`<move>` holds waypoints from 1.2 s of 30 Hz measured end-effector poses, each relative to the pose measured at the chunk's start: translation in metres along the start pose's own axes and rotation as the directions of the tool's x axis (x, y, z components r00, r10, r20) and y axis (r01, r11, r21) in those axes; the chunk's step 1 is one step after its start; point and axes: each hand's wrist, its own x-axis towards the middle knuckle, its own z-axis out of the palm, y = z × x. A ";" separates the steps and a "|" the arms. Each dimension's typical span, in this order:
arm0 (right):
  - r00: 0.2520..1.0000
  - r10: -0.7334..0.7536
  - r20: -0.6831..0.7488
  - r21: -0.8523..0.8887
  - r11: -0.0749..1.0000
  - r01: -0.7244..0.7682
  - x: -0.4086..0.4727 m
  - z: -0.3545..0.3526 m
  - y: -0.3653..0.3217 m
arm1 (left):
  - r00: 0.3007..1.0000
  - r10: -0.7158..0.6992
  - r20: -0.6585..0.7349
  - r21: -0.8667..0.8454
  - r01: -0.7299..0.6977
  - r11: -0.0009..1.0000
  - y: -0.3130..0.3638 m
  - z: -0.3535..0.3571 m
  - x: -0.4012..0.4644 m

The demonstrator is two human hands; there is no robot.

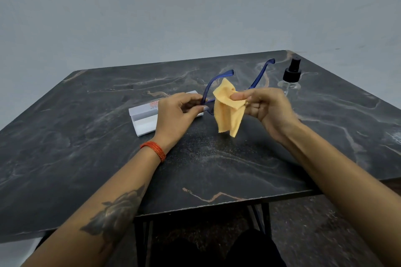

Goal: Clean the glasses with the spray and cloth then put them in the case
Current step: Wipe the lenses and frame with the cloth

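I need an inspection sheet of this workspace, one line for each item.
Surface: dark marble-patterned table, seen from above.
Job's things: blue glasses held above the table, arms unfolded; yellow cloth against them; spray bottle upright, far right; white case open, behind left hand.
Clutter: nothing seen.
Grips: left hand holds the frame; right hand pinches the cloth.
Cables: nothing seen.
Surroundings: plain grey wall.

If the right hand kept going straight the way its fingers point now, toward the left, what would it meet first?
Probably the glasses: the right hand pinches the yellow cloth against their frame, so cloth and lens come first. Past them lies the left hand, gripping the frame's other side. Depth is unclear.
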 end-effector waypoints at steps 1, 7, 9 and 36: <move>1.000 -0.027 -0.012 0.012 1.000 0.027 0.000 0.000 0.000 | 1.000 -0.004 0.001 0.000 0.004 1.000 0.000 0.000 0.000; 0.956 -0.257 -0.142 -0.183 0.956 0.230 0.001 0.006 0.001 | 1.000 -0.007 -0.003 -0.015 0.007 1.000 0.001 0.000 0.000; 0.953 -0.277 -0.125 -0.232 0.942 0.243 0.003 0.009 0.002 | 1.000 -0.009 -0.003 -0.020 0.009 1.000 0.001 0.000 0.000; 0.978 -0.210 -0.002 -0.314 0.928 0.199 0.006 0.015 0.001 | 1.000 -0.008 -0.008 -0.010 0.008 1.000 -0.001 0.000 0.000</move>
